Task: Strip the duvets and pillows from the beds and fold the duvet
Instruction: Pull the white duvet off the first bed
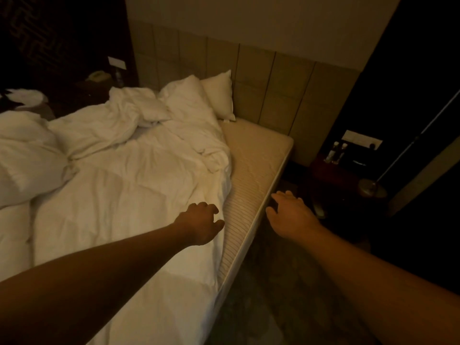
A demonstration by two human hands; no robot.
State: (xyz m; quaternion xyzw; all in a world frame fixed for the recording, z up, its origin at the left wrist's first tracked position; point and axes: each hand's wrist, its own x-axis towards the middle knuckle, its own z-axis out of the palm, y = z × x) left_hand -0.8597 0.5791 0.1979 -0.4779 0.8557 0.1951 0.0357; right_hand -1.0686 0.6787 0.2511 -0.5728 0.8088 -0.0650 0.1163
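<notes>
A rumpled white duvet [129,185] covers most of the bed, leaving a strip of bare striped mattress [251,165] along the right side. Two white pillows [219,95] lean against the padded headboard, and another pillow [25,158] lies at the left. My left hand [201,222] hovers over the duvet's right edge with loosely curled fingers, holding nothing. My right hand [288,212] reaches out past the mattress's side edge with spread fingers, also holding nothing.
A tan padded headboard [273,90] backs the bed. A dark red nightstand [341,168] with small bottles stands to the right, beside a floor lamp base [372,188]. Patterned carpet [273,295] runs along the bed's right side. A phone [98,75] sits far left.
</notes>
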